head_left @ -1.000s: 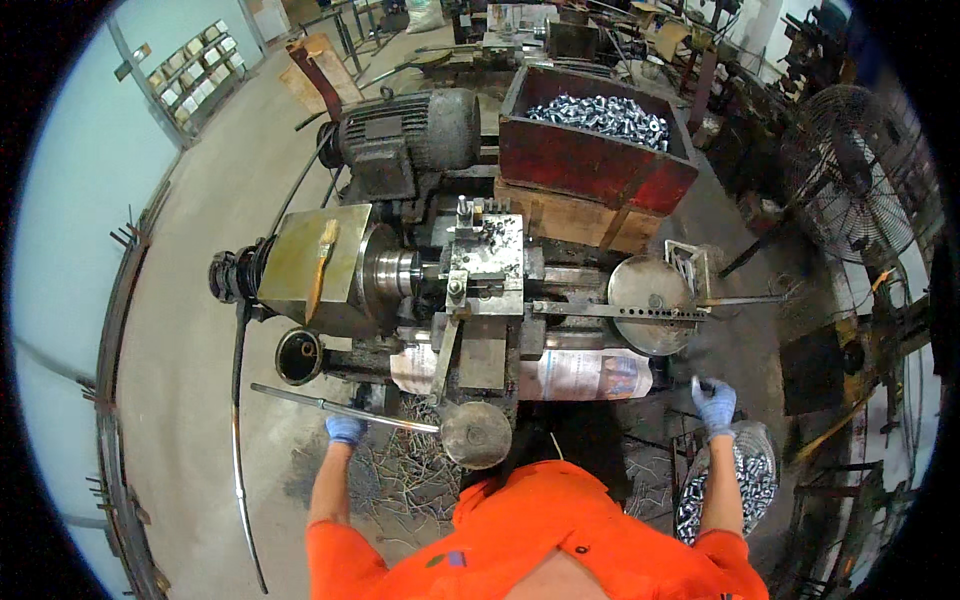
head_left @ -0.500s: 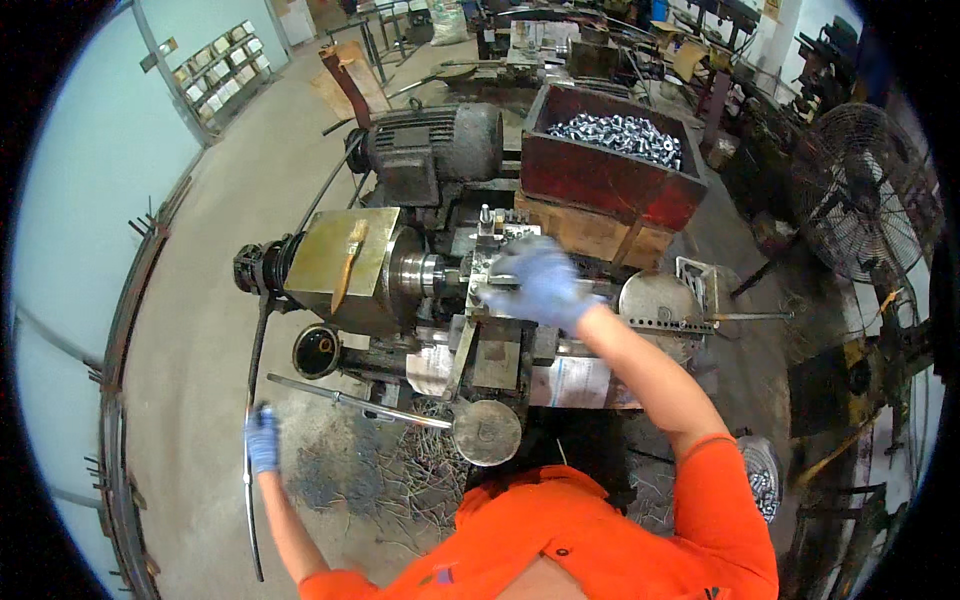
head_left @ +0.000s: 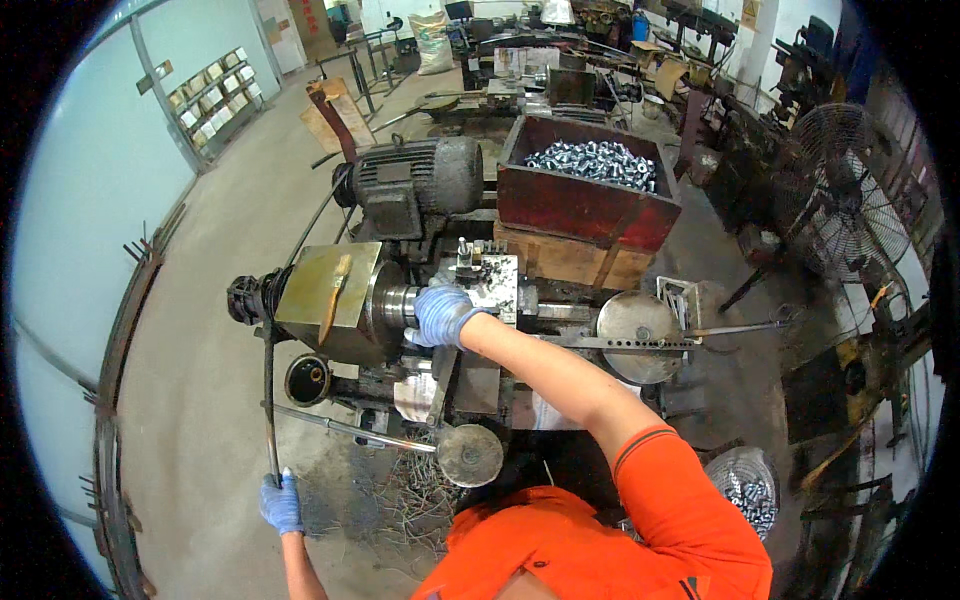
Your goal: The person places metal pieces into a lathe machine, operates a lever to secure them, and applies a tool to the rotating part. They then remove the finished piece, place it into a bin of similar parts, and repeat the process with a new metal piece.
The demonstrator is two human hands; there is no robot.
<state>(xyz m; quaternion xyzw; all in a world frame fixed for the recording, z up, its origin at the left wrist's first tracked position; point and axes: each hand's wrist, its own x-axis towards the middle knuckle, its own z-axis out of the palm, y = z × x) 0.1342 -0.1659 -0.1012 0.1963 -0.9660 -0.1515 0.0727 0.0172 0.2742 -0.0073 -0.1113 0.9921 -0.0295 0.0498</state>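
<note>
Head view. The right hand (head_left: 440, 315), in a blue glove, reaches across the lathe (head_left: 400, 300) and rests at the chuck (head_left: 398, 303), just left of the tool post (head_left: 487, 280). Its fingers curl over something at the chuck face; what they hold is hidden by the glove, so the grip cannot be told.

The left hand (head_left: 281, 503), also blue-gloved, is low at the person's left, clenched around the lower end of a long lever bar (head_left: 270, 400). The bar runs nearly straight up from the fist to the left end of the headstock (head_left: 330, 295).

A red bin (head_left: 585, 205) of silvery metal parts stands behind the lathe, beside the grey motor (head_left: 415, 185). A round handwheel (head_left: 470, 455) sits near the person's chest, with swarf (head_left: 400, 505) on the floor below.
</note>
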